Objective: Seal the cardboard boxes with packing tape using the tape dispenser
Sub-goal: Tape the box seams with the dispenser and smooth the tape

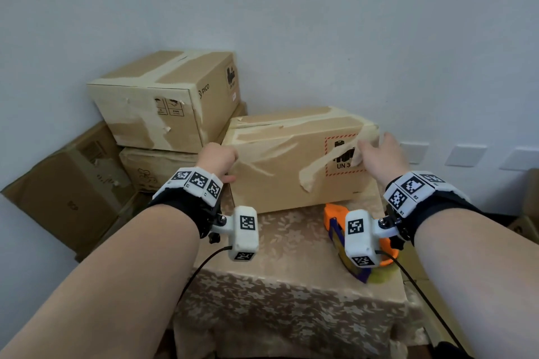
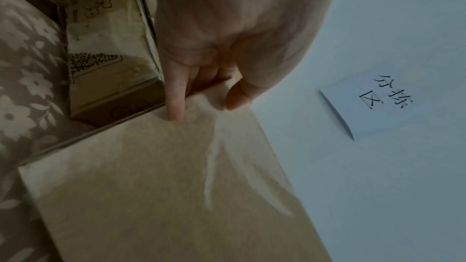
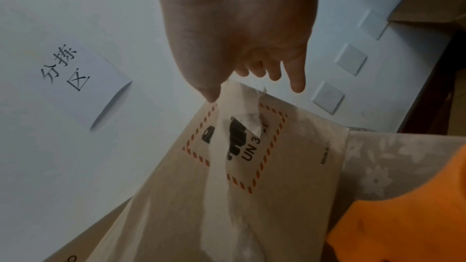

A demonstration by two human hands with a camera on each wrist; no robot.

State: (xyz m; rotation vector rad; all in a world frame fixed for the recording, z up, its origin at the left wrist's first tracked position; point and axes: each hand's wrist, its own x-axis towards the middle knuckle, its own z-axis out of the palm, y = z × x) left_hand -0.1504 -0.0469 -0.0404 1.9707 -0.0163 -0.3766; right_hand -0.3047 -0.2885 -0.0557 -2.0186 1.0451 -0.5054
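Taped cardboard box (image 1: pixel 291 160) on table (image 1: pixel 291 300): left hand (image 1: pixel 218 159) gripping its left edge, right hand (image 1: pixel 382 151) open-fingered at its right corner, tape dispenser (image 1: pixel 338 230) just before it.

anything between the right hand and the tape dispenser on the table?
Nothing visible. The orange and blue tape dispenser lies on the floral tablecloth, in front of the taped cardboard box. The right hand is up at that box's right end. In the head view only the wrist camera mount overlaps the dispenser.
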